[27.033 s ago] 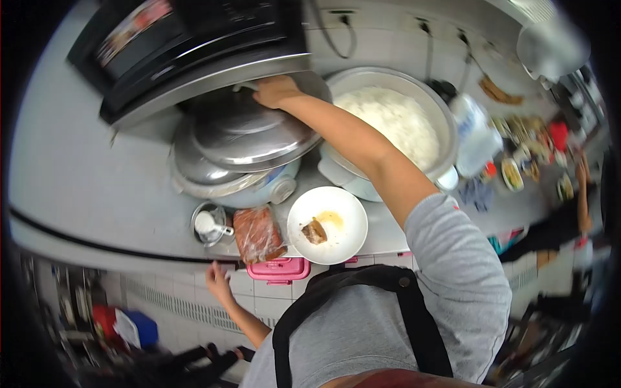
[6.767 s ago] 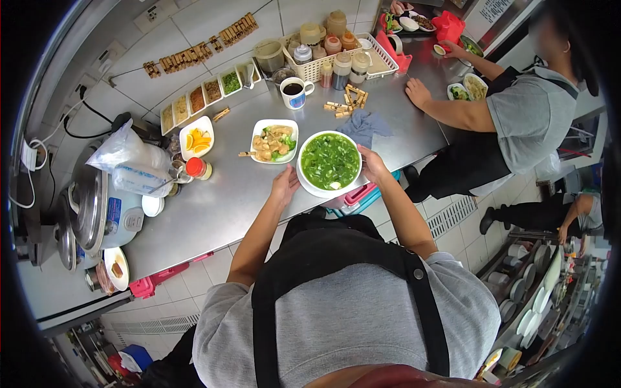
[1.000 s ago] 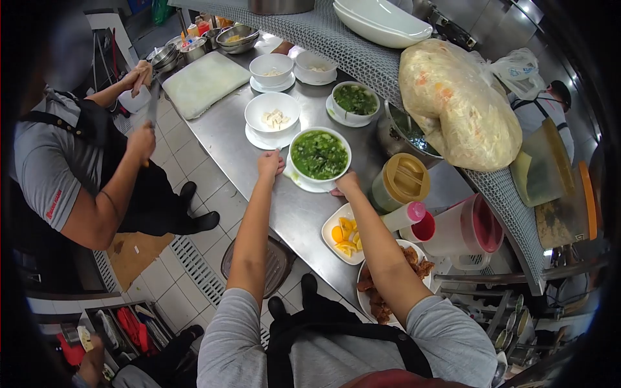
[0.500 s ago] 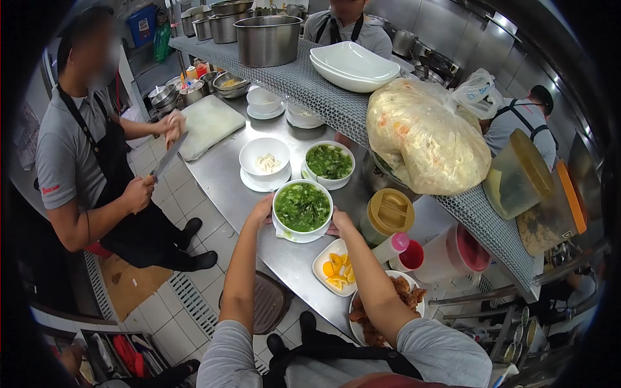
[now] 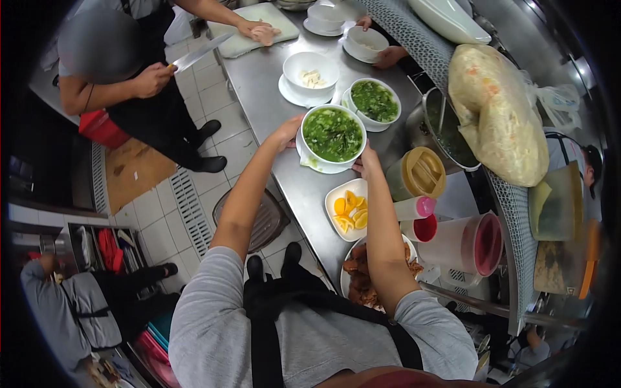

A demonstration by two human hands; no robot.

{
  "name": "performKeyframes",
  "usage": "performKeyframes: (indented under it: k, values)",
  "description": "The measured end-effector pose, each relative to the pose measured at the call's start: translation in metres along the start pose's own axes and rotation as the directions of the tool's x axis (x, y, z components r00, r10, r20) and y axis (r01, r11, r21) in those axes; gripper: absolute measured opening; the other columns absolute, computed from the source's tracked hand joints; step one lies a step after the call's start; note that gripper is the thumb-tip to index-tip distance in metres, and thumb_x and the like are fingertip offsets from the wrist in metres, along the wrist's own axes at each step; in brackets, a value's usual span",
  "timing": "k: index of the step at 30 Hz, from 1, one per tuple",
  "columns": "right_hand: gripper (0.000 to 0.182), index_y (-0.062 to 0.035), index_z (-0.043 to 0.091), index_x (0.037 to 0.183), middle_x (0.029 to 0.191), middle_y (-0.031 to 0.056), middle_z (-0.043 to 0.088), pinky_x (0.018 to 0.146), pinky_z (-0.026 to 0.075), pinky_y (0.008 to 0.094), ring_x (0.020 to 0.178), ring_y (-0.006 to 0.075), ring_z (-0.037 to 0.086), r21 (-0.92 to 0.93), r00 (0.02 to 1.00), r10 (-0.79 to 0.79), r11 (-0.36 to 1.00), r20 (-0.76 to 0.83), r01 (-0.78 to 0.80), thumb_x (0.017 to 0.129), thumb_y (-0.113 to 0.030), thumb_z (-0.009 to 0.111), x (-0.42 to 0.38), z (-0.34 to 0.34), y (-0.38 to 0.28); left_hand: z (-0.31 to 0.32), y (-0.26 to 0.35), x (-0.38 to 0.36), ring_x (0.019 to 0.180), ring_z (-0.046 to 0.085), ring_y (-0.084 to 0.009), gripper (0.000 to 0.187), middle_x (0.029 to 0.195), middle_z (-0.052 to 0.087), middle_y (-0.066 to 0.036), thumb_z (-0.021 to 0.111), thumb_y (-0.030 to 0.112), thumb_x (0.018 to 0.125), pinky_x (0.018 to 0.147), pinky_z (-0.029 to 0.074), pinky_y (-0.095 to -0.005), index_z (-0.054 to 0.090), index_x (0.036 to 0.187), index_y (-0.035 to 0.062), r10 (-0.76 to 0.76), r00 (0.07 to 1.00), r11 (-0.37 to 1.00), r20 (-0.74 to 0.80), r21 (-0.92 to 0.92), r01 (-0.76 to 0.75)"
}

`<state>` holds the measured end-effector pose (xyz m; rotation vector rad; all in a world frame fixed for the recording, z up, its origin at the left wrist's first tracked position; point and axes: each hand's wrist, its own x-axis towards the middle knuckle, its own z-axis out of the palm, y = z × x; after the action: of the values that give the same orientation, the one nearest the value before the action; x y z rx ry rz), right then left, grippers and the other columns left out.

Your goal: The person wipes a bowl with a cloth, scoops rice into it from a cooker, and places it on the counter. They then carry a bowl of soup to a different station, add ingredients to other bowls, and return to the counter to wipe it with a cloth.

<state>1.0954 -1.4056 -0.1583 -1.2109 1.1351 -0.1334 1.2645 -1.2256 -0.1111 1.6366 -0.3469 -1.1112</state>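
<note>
While your left hand (image 5: 286,133) and right hand (image 5: 366,162) pinched the saucer (image 5: 328,170), the round bowl of greens (image 5: 336,163) sat between them.

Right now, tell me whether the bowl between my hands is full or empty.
Full, or nearly so: green leafy soup spreads across the white bowl, close to its rim.

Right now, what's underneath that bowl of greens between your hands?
A white saucer shows beneath the bowl of greens, its near rim in view. The bowl covers the saucer's middle, and whether the saucer rests on the metal table cannot be told.
</note>
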Motion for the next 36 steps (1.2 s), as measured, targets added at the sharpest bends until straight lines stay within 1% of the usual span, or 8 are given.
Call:
performKeyframes:
  k: [10, 15, 21, 28, 29, 33, 34, 36]
  values:
    - [0.048, -0.0116, 0.055, 0.102, 0.086, 0.0051, 0.058, 0.069, 0.042, 0.0339, 0.077, 0.0164, 0.051, -0.022, 0.987, -0.058, 0.998, 0.151, 0.062, 0.090, -0.049, 0.028, -0.024, 0.018, -0.013, -0.015, -0.014, -0.022, 0.085, 0.051, -0.0107, 0.039, 0.108, 0.053, 0.002, 0.032, 0.041, 0.091, 0.077, 0.041, -0.0332, 0.042, 0.125, 0.0241, 0.035, 0.997, 0.995, -0.068, -0.094, -0.042]
    - [0.045, -0.0147, 0.054, 0.104, 0.085, 0.0024, 0.060, 0.063, 0.047, 0.0328, 0.066, 0.0125, 0.054, 0.020, 0.958, -0.099, 0.995, 0.269, 0.097, 0.091, -0.049, 0.027, -0.048, 0.026, -0.022, -0.021, -0.012, -0.054, 0.090, 0.050, -0.0132, 0.042, 0.113, 0.051, 0.000, 0.031, 0.042, 0.091, 0.077, 0.041, -0.0351, 0.039, 0.128, 0.0241, 0.052, 0.991, 0.993, -0.122, -0.103, -0.065]
    - [0.047, -0.0103, 0.055, 0.102, 0.081, 0.0044, 0.060, 0.062, 0.048, 0.0337, 0.068, 0.0148, 0.057, -0.040, 0.947, -0.100, 0.992, 0.305, 0.118, 0.091, -0.048, 0.028, -0.078, 0.042, -0.018, -0.036, -0.023, -0.098, 0.087, 0.049, -0.0124, 0.042, 0.111, 0.051, 0.001, 0.032, 0.044, 0.090, 0.072, 0.041, -0.0331, 0.040, 0.127, 0.0237, 0.060, 0.979, 0.995, -0.195, -0.071, -0.075]
    - [0.054, -0.0058, 0.054, 0.104, 0.086, 0.0081, 0.060, 0.071, 0.046, 0.0388, 0.073, 0.0182, 0.057, -0.157, 0.908, -0.047, 0.980, 0.415, 0.122, 0.091, -0.048, 0.024, -0.137, 0.067, 0.011, -0.046, -0.065, -0.181, 0.080, 0.051, -0.0097, 0.038, 0.104, 0.054, 0.003, 0.034, 0.039, 0.091, 0.069, 0.041, -0.0290, 0.043, 0.125, 0.0248, 0.044, 0.951, 0.988, -0.307, -0.129, -0.087]
    - [0.054, -0.0057, 0.054, 0.105, 0.087, 0.0084, 0.060, 0.073, 0.046, 0.0390, 0.074, 0.0188, 0.057, -0.183, 0.905, -0.039, 0.975, 0.424, 0.128, 0.091, -0.048, 0.023, -0.149, 0.069, 0.017, -0.043, -0.075, -0.195, 0.077, 0.050, -0.0048, 0.036, 0.098, 0.058, 0.007, 0.032, 0.039, 0.091, 0.060, 0.040, -0.0269, 0.046, 0.121, 0.0266, 0.073, 0.925, 0.978, -0.373, -0.157, -0.141]
    - [0.053, -0.0070, 0.051, 0.110, 0.094, 0.0090, 0.059, 0.080, 0.042, 0.0426, 0.080, 0.0211, 0.056, -0.221, 0.875, -0.021, 0.964, 0.484, 0.145, 0.091, -0.048, 0.023, -0.202, 0.084, 0.049, -0.042, -0.111, -0.264, 0.074, 0.051, -0.0032, 0.033, 0.096, 0.059, 0.006, 0.033, 0.033, 0.091, 0.053, 0.040, -0.0232, 0.050, 0.118, 0.0240, 0.060, 0.906, 0.968, -0.419, -0.198, -0.156]
    - [0.052, -0.0077, 0.050, 0.111, 0.095, 0.0088, 0.059, 0.081, 0.041, 0.0442, 0.080, 0.0214, 0.056, -0.244, 0.864, -0.019, 0.956, 0.504, 0.163, 0.092, -0.048, 0.023, -0.213, 0.086, 0.059, -0.043, -0.123, -0.283, 0.076, 0.050, -0.0044, 0.035, 0.096, 0.056, 0.008, 0.035, 0.039, 0.090, 0.060, 0.038, -0.0242, 0.046, 0.120, 0.0260, 0.076, 0.913, 0.976, -0.402, -0.158, -0.151]
    - [0.050, -0.0097, 0.049, 0.112, 0.099, 0.0085, 0.058, 0.082, 0.041, 0.0456, 0.083, 0.0211, 0.056, -0.275, 0.850, -0.014, 0.943, 0.526, 0.186, 0.092, -0.047, 0.023, -0.236, 0.093, 0.083, -0.038, -0.145, -0.321, 0.078, 0.050, -0.0050, 0.036, 0.097, 0.056, 0.007, 0.034, 0.040, 0.090, 0.060, 0.038, -0.0243, 0.045, 0.121, 0.0258, 0.041, 0.888, 0.971, -0.459, -0.190, -0.143]
